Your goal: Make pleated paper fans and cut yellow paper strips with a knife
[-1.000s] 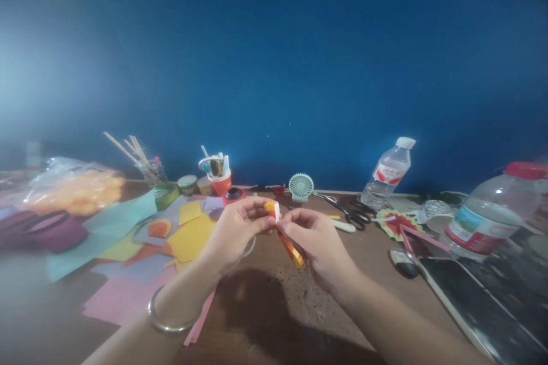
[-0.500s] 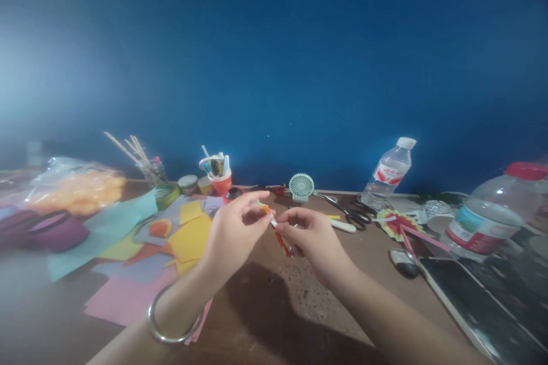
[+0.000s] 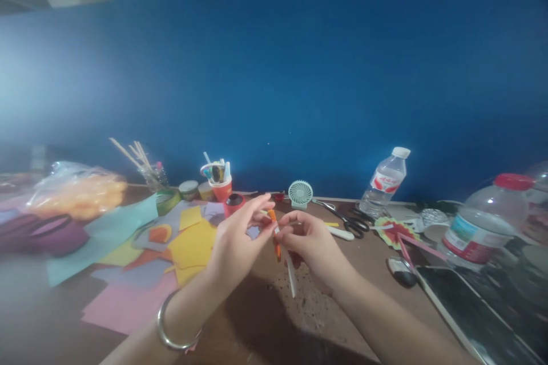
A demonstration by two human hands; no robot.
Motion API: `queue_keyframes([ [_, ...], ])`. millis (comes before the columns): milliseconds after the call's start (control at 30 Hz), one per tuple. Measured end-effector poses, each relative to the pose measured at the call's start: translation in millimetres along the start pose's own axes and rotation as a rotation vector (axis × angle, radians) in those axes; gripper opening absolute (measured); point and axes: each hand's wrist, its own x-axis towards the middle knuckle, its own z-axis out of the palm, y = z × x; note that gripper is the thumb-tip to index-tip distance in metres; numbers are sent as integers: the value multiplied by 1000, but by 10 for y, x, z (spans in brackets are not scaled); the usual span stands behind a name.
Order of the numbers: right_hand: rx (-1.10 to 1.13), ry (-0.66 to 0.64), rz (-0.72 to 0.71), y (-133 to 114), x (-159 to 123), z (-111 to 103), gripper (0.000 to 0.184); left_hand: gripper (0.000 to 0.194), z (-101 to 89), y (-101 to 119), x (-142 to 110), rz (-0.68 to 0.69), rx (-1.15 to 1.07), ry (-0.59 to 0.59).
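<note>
Near the middle of the view my hands meet above the table. My left hand (image 3: 240,235), with a silver bangle on its wrist, pinches a narrow orange paper strip (image 3: 278,253) between thumb and fingers. My right hand (image 3: 315,244) is closed beside it, its thumb and fingertips pinching a thin white strip (image 3: 291,280) that looks like tape backing. The lower end of the white strip hangs apart from the orange one. Where the two strips meet is partly hidden by my fingertips.
Coloured paper sheets (image 3: 128,302) spread over the left. Behind my hands stand a red cup of tools (image 3: 222,191) and a small fan (image 3: 300,193). To the right are scissors (image 3: 355,226), a water bottle (image 3: 384,182), a pleated paper piece (image 3: 394,232), a large jug (image 3: 477,239) and a phone (image 3: 466,308).
The white strip now hangs down below my right hand, separate from the orange strip. The orange strip stands more upright. The camera view has tilted up slightly.
</note>
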Motion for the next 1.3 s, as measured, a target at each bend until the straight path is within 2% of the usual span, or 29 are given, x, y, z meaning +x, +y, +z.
queue_keyframes([
  [67,-7,9,1,1,1,3,16,40,9,6,2,1,-56,35],
  [167,-13,35,-21,20,15,5,16,41,13,4,28,-76,-176,67],
  [367,-140,84,-49,37,36,9,12,32,-28,-43,87,-277,-213,-2],
  [667,-242,96,-121,105,55,-27,19,34,-26,-47,77,-335,-337,57],
  [867,-266,111,-107,80,43,-6,22,36,-24,-71,84,-365,-382,23],
  [1300,-235,119,-92,67,36,-12,19,41,-5,-35,74,-415,-522,44],
])
